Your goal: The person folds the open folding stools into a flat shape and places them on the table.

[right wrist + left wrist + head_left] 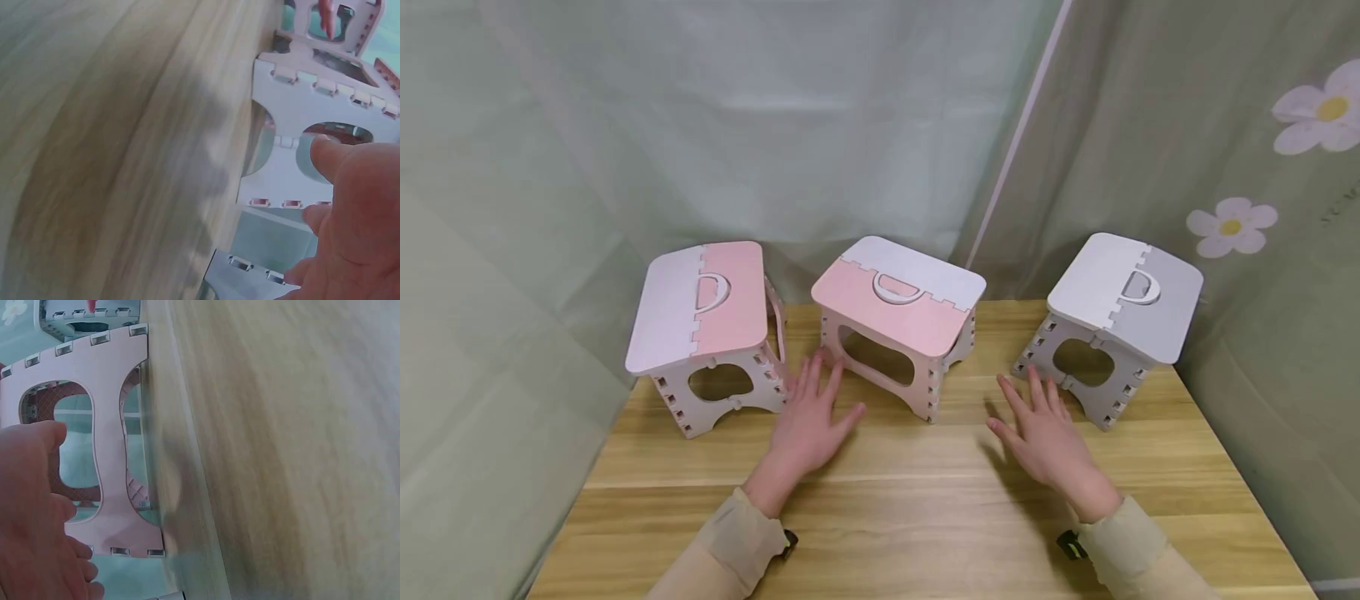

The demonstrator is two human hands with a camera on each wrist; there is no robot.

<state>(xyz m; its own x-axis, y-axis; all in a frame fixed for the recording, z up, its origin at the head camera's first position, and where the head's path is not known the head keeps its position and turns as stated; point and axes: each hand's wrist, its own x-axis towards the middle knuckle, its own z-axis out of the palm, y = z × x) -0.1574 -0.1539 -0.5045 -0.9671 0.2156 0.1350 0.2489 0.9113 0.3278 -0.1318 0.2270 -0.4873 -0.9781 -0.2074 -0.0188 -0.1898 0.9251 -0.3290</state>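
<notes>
Three folding step stools stand unfolded on a wooden table. On the left is a pink and white stool [730,292], in the middle another pink and white stool [895,300], and on the right a grey and white stool [1127,292]. My left hand [808,425] is held with spread, straight fingers between the left and middle stools; whether the fingertips touch either one I cannot tell. My right hand [1045,437], also with fingers extended, hovers in front of the grey and white stool. Neither hand holds anything.
The wooden table [910,517] carries all three stools near its back edge. A pale curtain [820,125] hangs behind, with a flowered curtain [1262,350] along the right side. Dark wrist straps [1072,546] show at the cuffs.
</notes>
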